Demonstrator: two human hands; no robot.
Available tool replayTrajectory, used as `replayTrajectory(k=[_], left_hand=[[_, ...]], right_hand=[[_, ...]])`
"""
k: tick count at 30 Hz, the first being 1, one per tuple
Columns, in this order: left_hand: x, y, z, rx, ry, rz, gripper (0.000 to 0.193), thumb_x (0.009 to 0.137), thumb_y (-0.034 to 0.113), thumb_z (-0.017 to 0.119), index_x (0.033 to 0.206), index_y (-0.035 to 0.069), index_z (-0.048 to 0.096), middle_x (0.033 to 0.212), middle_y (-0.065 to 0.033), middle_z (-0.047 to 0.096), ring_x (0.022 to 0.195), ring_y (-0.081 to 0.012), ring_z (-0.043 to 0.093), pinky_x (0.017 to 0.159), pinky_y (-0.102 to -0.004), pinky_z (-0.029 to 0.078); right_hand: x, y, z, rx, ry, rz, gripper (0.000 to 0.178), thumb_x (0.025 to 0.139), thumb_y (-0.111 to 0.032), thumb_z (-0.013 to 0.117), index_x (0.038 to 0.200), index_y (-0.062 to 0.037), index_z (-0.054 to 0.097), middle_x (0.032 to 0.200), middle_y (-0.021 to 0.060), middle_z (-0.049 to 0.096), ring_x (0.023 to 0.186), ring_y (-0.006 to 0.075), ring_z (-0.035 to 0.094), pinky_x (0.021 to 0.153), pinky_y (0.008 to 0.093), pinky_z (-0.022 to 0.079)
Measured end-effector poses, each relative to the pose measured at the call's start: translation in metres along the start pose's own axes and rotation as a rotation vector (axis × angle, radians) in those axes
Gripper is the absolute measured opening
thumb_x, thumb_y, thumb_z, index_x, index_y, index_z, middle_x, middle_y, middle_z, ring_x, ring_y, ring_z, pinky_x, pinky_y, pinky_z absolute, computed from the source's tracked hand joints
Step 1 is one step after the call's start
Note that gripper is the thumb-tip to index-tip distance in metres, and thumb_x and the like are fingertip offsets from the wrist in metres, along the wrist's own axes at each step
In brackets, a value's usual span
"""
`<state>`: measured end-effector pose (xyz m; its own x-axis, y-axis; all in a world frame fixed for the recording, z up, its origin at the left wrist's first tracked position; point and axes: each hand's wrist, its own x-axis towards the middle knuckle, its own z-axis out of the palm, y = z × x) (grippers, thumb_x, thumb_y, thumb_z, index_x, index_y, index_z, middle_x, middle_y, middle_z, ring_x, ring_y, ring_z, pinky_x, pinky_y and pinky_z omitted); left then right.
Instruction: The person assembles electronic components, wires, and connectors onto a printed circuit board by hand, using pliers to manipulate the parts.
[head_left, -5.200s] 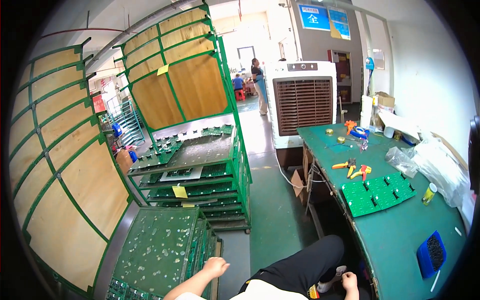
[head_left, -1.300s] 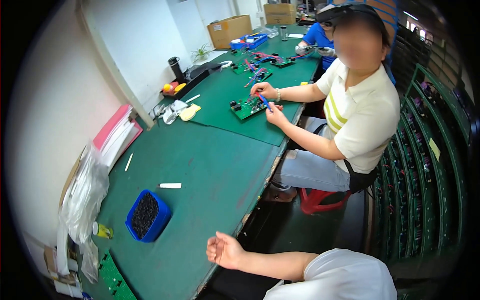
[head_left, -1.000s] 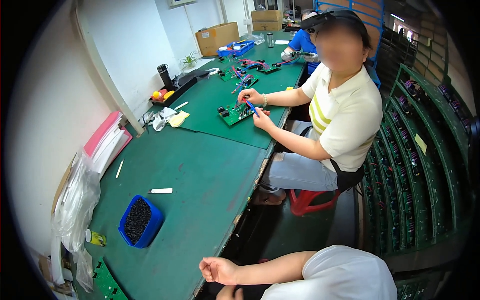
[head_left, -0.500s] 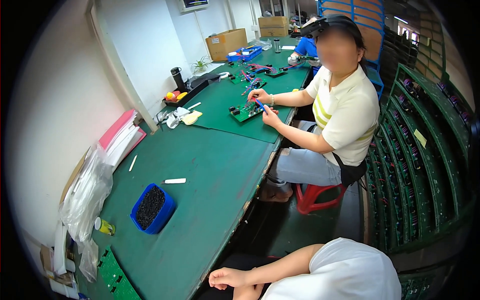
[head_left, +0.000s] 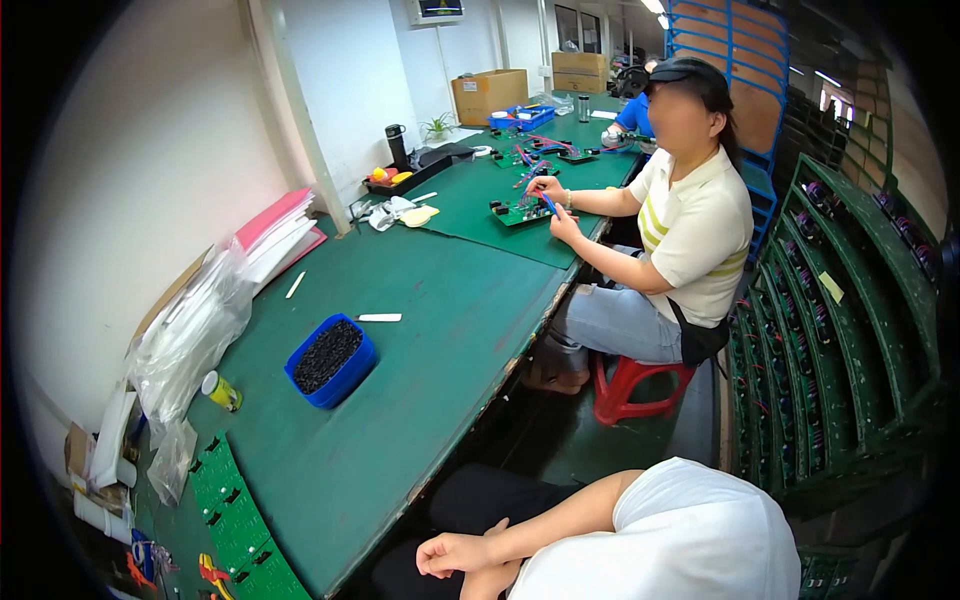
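Note:
My right hand (head_left: 452, 554) rests in front of my body, over my left arm, its fingers loosely curled with nothing visible in them. My left hand (head_left: 497, 526) is mostly hidden under my right forearm; only a bit of its fingers shows beyond the forearm. Both arms lie crossed above my dark trousers (head_left: 500, 490), away from the table. Nearest on the green table (head_left: 420, 400) are a blue bin (head_left: 355, 372) of small black parts, a sheet of green circuit boards (head_left: 240, 525) and red-and-yellow-handled pliers (head_left: 213, 575).
A co-worker (head_left: 690, 210) on a red stool (head_left: 630, 390) holds a blue tool at a wired circuit board (head_left: 520, 212). A yellow-labelled can (head_left: 222, 392), plastic-wrapped papers (head_left: 200, 330) and white-handled tool (head_left: 380, 318) lie along the table. Green racks (head_left: 850, 370) hold boards at right.
My view has shifted, so the table items sit farther right and higher, and the pliers have come into view. My arms remain crossed; left fingers now show beyond my right forearm.

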<state>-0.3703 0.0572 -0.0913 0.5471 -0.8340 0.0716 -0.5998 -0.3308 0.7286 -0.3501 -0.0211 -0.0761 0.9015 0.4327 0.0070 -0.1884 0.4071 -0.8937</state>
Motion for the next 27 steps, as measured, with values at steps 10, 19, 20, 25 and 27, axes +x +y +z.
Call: replayTrajectory(k=[10, 19, 20, 25, 27], left_hand=[[-0.007, -0.009, -0.037, -0.165, 0.061, -0.188, 0.036, 0.077, 0.022, 0.058, 0.104, -0.002, 0.053, 0.098, -0.0233, 0.058, 0.094, -0.0369, 0.055, 0.079, -0.0420, 0.044], [-0.011, -0.037, -0.084, -0.323, 0.546, -0.298, 0.027, 0.081, 0.012, 0.056, 0.105, 0.000, 0.054, 0.095, -0.0159, 0.061, 0.087, -0.0257, 0.059, 0.075, -0.0340, 0.047], [-0.022, -0.047, -0.082, -0.403, 0.654, -0.347, 0.025, 0.082, 0.011, 0.055, 0.105, -0.001, 0.053, 0.093, -0.0136, 0.061, 0.085, -0.0221, 0.059, 0.074, -0.0324, 0.047], [-0.076, -0.086, -0.103, -0.703, 1.317, -0.435, 0.014, 0.088, 0.011, 0.050, 0.097, 0.000, 0.054, 0.082, -0.0069, 0.059, 0.072, -0.0117, 0.057, 0.065, -0.0241, 0.047], [-0.102, -0.091, -0.112, -0.743, 1.626, -0.522, 0.012, 0.089, 0.012, 0.048, 0.095, 0.003, 0.053, 0.079, -0.0058, 0.058, 0.067, -0.0109, 0.056, 0.061, -0.0231, 0.047]], right_hand=[[0.030, -0.016, -0.001, -0.177, 0.021, -0.106, 0.009, 0.084, -0.012, 0.052, 0.081, -0.0033, 0.054, 0.070, -0.0004, 0.053, 0.062, 0.0074, 0.049, 0.058, 0.0221, 0.042], [0.034, -0.038, -0.046, -0.143, 0.257, -0.075, 0.011, 0.083, -0.005, 0.053, 0.091, -0.0001, 0.057, 0.079, 0.0059, 0.059, 0.072, 0.0108, 0.057, 0.065, 0.0238, 0.047], [0.032, -0.033, -0.056, -0.143, 0.247, -0.122, 0.011, 0.083, -0.005, 0.053, 0.090, 0.0011, 0.056, 0.077, 0.0057, 0.058, 0.070, 0.0106, 0.056, 0.064, 0.0237, 0.046], [0.033, -0.021, -0.093, -0.075, 0.314, -0.096, 0.012, 0.082, -0.010, 0.052, 0.087, 0.0004, 0.056, 0.068, 0.0054, 0.054, 0.062, 0.0123, 0.050, 0.061, 0.0236, 0.040], [0.034, -0.024, -0.099, -0.070, 0.304, -0.108, 0.012, 0.083, -0.011, 0.052, 0.086, 0.0000, 0.056, 0.067, 0.0047, 0.053, 0.061, 0.0121, 0.049, 0.059, 0.0232, 0.039]])
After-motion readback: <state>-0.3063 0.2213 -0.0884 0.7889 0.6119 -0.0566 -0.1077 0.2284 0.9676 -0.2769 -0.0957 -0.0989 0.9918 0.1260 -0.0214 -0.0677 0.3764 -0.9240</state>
